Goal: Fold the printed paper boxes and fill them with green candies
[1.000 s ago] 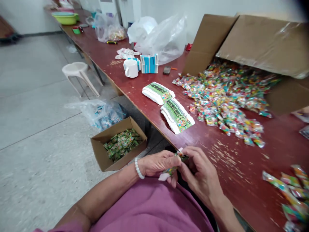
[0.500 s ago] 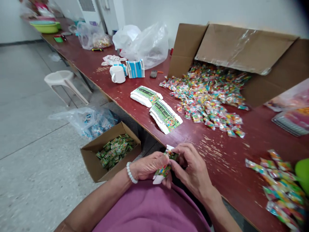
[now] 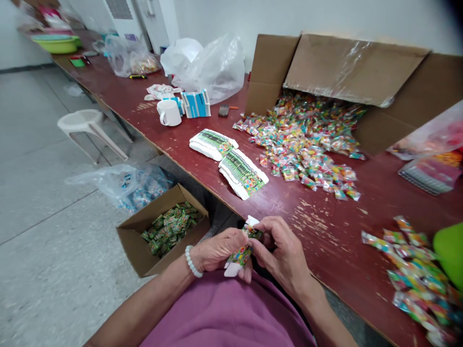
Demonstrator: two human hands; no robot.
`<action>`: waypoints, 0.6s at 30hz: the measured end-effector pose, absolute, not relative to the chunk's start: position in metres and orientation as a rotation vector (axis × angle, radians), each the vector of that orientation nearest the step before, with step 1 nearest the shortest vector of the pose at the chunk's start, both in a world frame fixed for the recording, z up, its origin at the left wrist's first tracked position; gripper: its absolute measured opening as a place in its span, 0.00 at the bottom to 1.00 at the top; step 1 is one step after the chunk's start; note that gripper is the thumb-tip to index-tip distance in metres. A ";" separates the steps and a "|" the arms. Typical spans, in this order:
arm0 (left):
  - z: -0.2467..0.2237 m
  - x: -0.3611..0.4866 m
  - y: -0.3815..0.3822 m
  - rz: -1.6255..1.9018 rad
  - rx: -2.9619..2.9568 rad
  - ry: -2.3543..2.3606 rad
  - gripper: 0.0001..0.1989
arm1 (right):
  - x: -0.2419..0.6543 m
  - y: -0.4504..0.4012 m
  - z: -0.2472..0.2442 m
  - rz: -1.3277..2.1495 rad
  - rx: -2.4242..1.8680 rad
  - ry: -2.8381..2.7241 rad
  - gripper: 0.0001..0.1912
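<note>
Between my two hands is a small green printed carton (image 3: 238,255) with white end flaps standing out at both ends. My left hand (image 3: 220,248), with a pale bead bracelet (image 3: 193,261) at the wrist, is closed around its lower part, thumb on top. The fingers of my right hand (image 3: 280,246) pinch the upper part near the far flap; whether they hold anything besides the carton is hidden. Just beyond my hands, two stacks of flat green cartons (image 3: 243,173) lie overlapped and fanned at the table edge.
A large cardboard box (image 3: 347,67) spills wrapped candies (image 3: 307,144) across the red table (image 3: 325,217). More candy packets (image 3: 415,270) lie at right beside a green container (image 3: 450,255). A floor box (image 3: 132,250) holds finished-looking green cartons. A white mug (image 3: 170,113) and stool (image 3: 81,120) stand left.
The camera view has turned slightly, so the scene sits a little further left. Both hands keep their grip on the carton, with only small finger movement.
</note>
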State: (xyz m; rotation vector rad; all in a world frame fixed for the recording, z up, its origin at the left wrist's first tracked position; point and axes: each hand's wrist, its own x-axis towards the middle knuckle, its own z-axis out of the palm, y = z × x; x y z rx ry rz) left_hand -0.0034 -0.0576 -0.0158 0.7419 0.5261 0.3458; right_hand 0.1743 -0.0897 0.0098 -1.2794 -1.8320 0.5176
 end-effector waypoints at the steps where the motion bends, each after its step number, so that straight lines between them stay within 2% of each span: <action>1: -0.016 -0.004 -0.058 0.346 0.747 0.524 0.38 | 0.174 -0.090 0.010 0.537 -1.280 -1.832 0.04; 6: -0.012 -0.004 -0.060 0.364 0.775 0.492 0.33 | 0.180 -0.087 0.012 0.657 -1.264 -1.857 0.04; 11: -0.013 -0.002 -0.059 0.336 0.773 0.467 0.35 | 0.184 -0.086 0.012 0.751 -1.226 -1.849 0.04; 18: -0.013 -0.002 -0.057 0.345 0.747 0.459 0.32 | 0.181 -0.090 0.009 0.787 -1.285 -1.806 0.07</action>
